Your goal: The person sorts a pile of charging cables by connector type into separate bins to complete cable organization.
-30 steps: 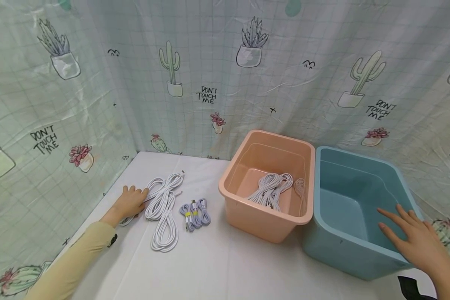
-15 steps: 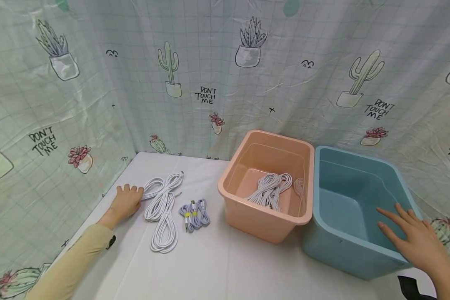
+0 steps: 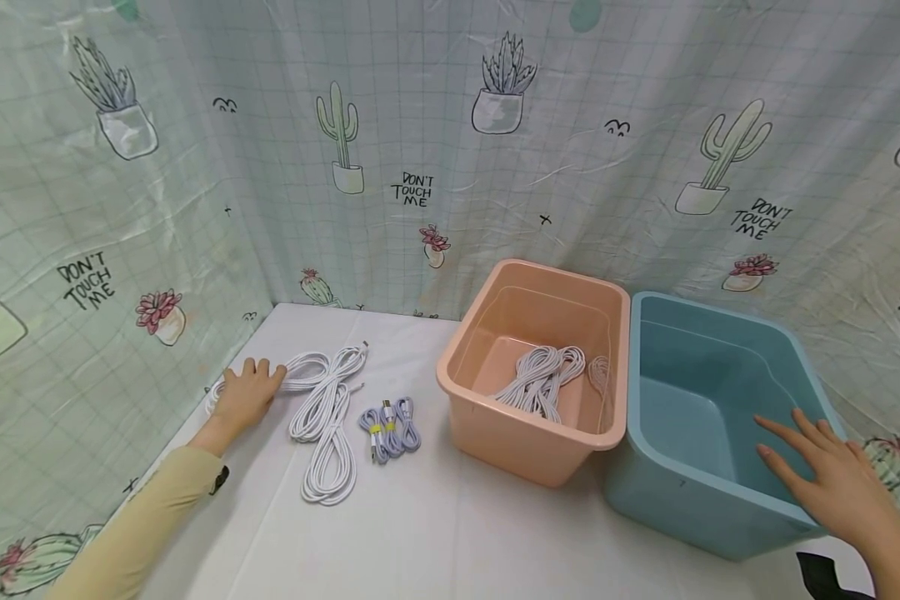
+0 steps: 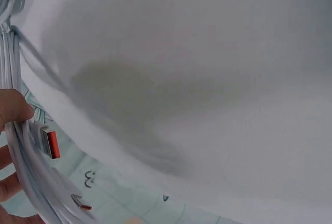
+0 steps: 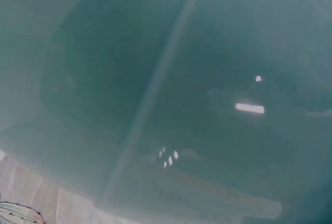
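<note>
My left hand (image 3: 246, 393) grips a bundled white USB cable (image 4: 32, 175) at the table's left side. In the left wrist view the thumb presses on it and fingers curl behind. Two connectors stick out below the thumb, the larger USB plug (image 4: 51, 142) orange-red inside. Another bundled white cable (image 3: 324, 421) lies just right of this hand, overlapping the held one's far loop. Several short lilac cables (image 3: 392, 437) with yellow ties lie farther right. My right hand (image 3: 832, 475) rests at the right rim of the blue bin (image 3: 690, 471), fingers spread over its inside, holding nothing.
A peach bin (image 3: 517, 454) stands left of the blue bin, with bundled white cables (image 3: 543, 375) inside. Both sit on a white-covered table (image 3: 435, 542). A printed curtain (image 3: 435, 108) hangs close behind and along the left side.
My left hand has shifted a little left and away, turning the held cable so that its loops now show on both sides of the hand. The right hand has stayed in place.
</note>
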`<state>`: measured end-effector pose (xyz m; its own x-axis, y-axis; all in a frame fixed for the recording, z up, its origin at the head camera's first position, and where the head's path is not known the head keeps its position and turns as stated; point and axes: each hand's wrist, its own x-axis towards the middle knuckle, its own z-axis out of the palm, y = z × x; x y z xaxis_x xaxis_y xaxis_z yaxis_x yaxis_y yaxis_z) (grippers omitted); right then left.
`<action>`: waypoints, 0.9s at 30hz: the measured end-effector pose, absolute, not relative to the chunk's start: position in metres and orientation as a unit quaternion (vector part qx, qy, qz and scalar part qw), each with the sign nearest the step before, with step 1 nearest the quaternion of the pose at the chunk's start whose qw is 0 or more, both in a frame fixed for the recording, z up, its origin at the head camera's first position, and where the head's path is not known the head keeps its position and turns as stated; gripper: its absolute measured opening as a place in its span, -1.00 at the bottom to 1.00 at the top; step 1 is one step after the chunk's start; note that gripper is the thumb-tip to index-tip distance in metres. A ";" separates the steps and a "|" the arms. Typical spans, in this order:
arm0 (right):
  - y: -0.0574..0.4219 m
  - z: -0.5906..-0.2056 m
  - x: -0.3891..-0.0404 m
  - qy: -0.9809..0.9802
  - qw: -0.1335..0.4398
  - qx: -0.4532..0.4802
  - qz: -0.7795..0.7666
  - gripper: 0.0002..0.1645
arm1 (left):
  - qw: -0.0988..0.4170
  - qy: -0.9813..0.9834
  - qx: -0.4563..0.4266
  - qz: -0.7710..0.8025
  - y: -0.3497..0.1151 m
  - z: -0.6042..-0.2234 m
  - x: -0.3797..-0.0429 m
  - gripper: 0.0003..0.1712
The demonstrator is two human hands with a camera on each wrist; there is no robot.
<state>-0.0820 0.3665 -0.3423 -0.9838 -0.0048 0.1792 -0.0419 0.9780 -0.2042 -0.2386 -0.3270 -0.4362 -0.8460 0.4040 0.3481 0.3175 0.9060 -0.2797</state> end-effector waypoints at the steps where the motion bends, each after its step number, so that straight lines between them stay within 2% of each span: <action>1: 0.367 -0.342 -0.082 -0.991 0.089 0.012 0.104 -0.36 | 0.209 -0.954 -0.190 0.105 -0.327 -0.435 -0.239 -0.64; 6: 0.367 -0.342 -0.082 -0.991 0.084 0.010 0.106 -0.36 | 0.232 -0.949 -0.193 0.096 -0.327 -0.430 -0.241 -0.67; 17: 0.367 -0.343 -0.083 -0.991 0.086 0.005 0.103 -0.35 | 0.236 -0.950 -0.189 0.084 -0.327 -0.422 -0.243 -0.72; 27: 0.366 -0.343 -0.082 -0.990 0.089 0.007 0.106 -0.36 | 0.291 -0.929 -0.220 0.068 -0.320 -0.409 -0.247 -0.75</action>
<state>-0.0822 0.3661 -0.3427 -0.9840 0.0058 0.1779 -0.0319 0.9775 -0.2084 -0.2474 -0.3195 -0.4090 -0.7343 0.4471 0.5109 0.3684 0.8945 -0.2532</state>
